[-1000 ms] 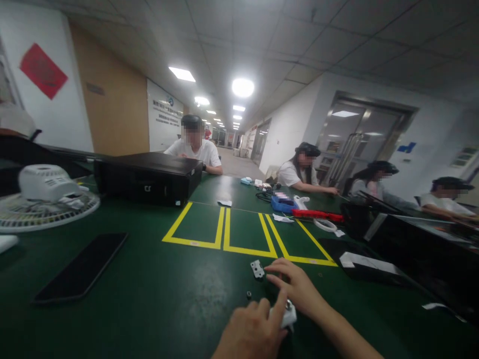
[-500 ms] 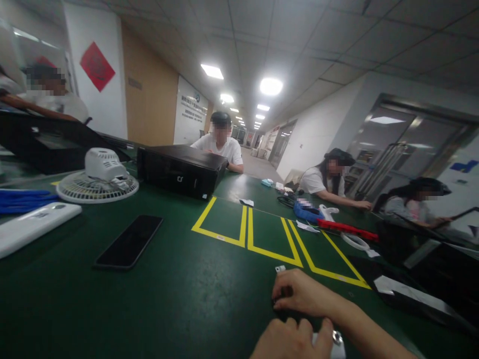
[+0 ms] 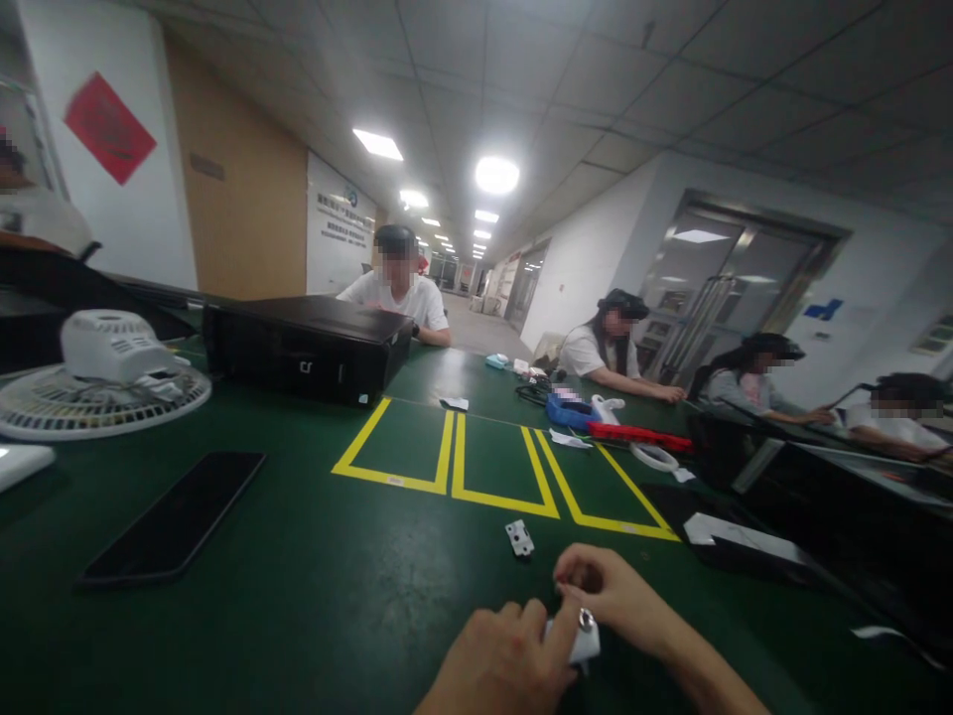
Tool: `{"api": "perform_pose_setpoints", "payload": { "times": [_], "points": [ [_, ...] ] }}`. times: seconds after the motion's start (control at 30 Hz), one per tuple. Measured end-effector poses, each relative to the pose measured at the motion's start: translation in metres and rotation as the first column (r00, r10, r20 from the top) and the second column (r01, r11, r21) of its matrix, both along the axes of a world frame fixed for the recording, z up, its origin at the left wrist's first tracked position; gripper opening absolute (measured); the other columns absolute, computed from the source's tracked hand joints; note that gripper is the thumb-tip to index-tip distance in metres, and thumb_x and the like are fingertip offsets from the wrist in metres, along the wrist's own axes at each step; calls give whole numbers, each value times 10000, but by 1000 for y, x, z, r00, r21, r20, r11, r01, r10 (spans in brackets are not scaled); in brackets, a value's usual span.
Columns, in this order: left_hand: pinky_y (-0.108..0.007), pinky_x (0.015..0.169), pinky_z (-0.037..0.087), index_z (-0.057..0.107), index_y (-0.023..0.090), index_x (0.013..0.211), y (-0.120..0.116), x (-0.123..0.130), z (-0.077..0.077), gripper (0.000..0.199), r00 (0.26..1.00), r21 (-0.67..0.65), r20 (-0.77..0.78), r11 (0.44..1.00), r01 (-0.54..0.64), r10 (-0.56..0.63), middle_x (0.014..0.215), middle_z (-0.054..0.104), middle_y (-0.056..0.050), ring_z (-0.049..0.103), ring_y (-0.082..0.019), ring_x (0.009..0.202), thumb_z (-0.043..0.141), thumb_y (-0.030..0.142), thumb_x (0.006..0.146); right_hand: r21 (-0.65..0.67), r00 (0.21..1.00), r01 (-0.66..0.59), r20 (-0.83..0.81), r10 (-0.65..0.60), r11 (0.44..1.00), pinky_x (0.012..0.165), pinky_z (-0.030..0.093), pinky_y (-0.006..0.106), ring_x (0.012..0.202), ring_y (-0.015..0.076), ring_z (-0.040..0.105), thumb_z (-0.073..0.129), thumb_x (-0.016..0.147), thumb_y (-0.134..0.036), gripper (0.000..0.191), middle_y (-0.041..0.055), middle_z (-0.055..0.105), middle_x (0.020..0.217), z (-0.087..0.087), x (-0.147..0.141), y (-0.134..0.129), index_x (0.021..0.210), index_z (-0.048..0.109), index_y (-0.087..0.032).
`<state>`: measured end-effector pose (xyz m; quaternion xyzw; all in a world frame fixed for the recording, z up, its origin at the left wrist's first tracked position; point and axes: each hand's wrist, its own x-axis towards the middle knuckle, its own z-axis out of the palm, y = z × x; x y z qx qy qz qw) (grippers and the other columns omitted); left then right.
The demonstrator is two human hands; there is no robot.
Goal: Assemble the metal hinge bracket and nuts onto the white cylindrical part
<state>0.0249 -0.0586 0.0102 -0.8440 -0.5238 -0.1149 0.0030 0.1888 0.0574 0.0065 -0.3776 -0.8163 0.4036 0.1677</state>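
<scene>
My left hand (image 3: pixel 510 655) is closed over a small white casing (image 3: pixel 585 643) near the front of the green table. A round metal part (image 3: pixel 586 620) sits on the casing's top, and much of the casing is hidden by the fingers. Right beside it, my right hand (image 3: pixel 614 596) has thumb and fingertips curled together in a pinch; whatever lies between them is too small or hidden to make out. Just beyond the hands, a flat white piece with dark holes (image 3: pixel 519 538) lies on the table.
Yellow tape outlines (image 3: pixel 506 501) mark the table ahead. To the left are a dark phone (image 3: pixel 175 516), a white fan (image 3: pixel 111 348) and a black box (image 3: pixel 298 348). A blue object (image 3: pixel 572 409), a red strip (image 3: pixel 640 436) and a tape roll (image 3: pixel 655 457) lie right. Several people sit around.
The view has swung to the right. My right hand has drawn back to the white casing in my left hand, and the flat white piece beyond now shows in full.
</scene>
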Motion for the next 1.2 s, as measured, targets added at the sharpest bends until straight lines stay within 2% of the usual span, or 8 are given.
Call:
{"api": "perform_pose_setpoints", "payload": {
  "times": [0.1,0.23,0.37,0.47,0.67,0.83,1.03,1.2],
  "points": [
    [-428,582,592,321,167,1364,-1,-2,8,598,1000,-49,17,999,-17,18,1016,666,-89,675,-270,794,582,248,832,32,983,31,-181,-25,999,565,424,240,642,153,528,617,776,-388,288,39,587,748,4,16,-6,893,694,-136],
    [-403,616,592,322,195,1368,-1,-2,5,583,998,-74,13,996,-56,57,1027,662,-75,675,-246,801,563,192,836,84,913,112,-403,-70,990,644,477,261,765,192,597,690,771,-400,235,71,645,856,20,19,-17,821,733,-174],
    [-377,635,591,352,201,1340,0,-3,-5,536,998,7,32,999,-54,54,991,663,-53,672,-226,806,548,177,841,206,857,63,-512,53,977,708,511,266,768,187,639,718,789,-359,152,59,693,812,27,9,-30,800,749,-211],
    [-359,628,588,378,206,1314,1,-4,-6,503,998,17,32,998,-58,57,978,664,-46,672,-218,789,545,170,842,269,834,5,-532,144,963,673,528,251,736,176,652,699,818,-331,117,50,704,791,28,3,-36,829,751,-227],
    [-382,678,585,375,197,1307,1,-5,2,476,996,-59,37,995,-82,84,1025,653,-59,666,-227,841,523,170,856,332,832,-26,-516,204,943,684,541,233,760,163,660,678,844,-293,82,39,707,827,30,2,-41,873,744,-253],
    [-430,702,578,366,172,1310,0,-6,8,442,995,-142,27,985,-95,100,1064,636,-76,654,-244,882,480,181,883,461,851,20,-473,227,887,718,546,251,813,172,658,643,872,-246,101,44,704,882,27,-2,-44,927,727,-253],
    [-426,711,573,409,176,1272,1,-5,10,386,995,-152,1,984,-98,99,1059,635,-74,649,-241,879,470,190,891,465,872,-17,-427,241,885,725,542,269,822,176,650,627,882,-243,117,43,700,892,27,-3,-45,958,716,-247],
    [-365,697,576,454,194,1222,0,-5,11,342,994,-124,-24,987,-106,103,1024,645,-64,656,-216,849,489,196,881,482,881,-23,-404,245,876,719,535,276,820,177,647,594,904,-271,131,44,704,884,34,-3,-47,916,721,-240]
  ]
}}
